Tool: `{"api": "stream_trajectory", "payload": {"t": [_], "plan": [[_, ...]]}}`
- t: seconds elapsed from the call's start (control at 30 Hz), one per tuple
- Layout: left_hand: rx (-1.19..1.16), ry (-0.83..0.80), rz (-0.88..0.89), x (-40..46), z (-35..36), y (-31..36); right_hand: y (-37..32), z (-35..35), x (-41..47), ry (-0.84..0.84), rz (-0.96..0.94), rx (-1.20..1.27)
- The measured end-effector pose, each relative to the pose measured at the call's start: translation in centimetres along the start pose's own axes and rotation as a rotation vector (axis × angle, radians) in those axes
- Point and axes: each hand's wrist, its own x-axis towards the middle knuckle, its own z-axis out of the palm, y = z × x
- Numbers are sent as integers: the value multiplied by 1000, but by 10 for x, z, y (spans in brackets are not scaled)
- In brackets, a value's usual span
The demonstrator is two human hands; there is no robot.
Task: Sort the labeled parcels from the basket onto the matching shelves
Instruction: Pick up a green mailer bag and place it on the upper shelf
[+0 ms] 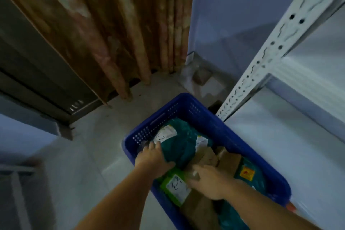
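Blue basket point(188, 110) sits on the floor point(93, 136), just beside the white shelf post point(265, 58) at right. Both hands are down in it.

Left hand point(152, 158): palm down on the near edge of a teal parcel point(179, 147), fingers point(155, 146) spread and reaching toward the basket's left wall, thumb tucked under toward the green parcel point(174, 186). Looks like it presses or grips the teal bag's edge; actual grasp isn't visible, so I cannot tell whether it holds it.

Right hand point(209, 181): flat, fingers spread, resting on brown parcels mid-basket, fingertips touching the right edge of the green parcel's white label. Not closed around anything.

Parcels, all in the basket:
- teal parcel, far end, white label point(165, 133) with handwritten marks at its top left, second label point(201, 142) to the right
- green parcel, near left, white label with scribble, unreadable
- brown box point(228, 162), right of centre, partly under the teal bag
- another teal parcel with orange sticker point(247, 173), against the right wall

Shelf boards point(280, 136) at right are pale. Brown curtain point(115, 24) hangs behind the basket. Frame is motion-blurred.
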Motion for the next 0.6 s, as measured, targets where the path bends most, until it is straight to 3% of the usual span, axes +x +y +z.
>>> {"api": "stream_trajectory", "payload": {"t": [0.3,0.43,0.6], "plan": [[-23,74,-14,107,82,-6,26,17,134,40,15,-11],[-51,51,7,121,98,-8,17,29,169,63,42,116],[-126,156,25,109,95,0,3,32,170,94,85,309]]}}
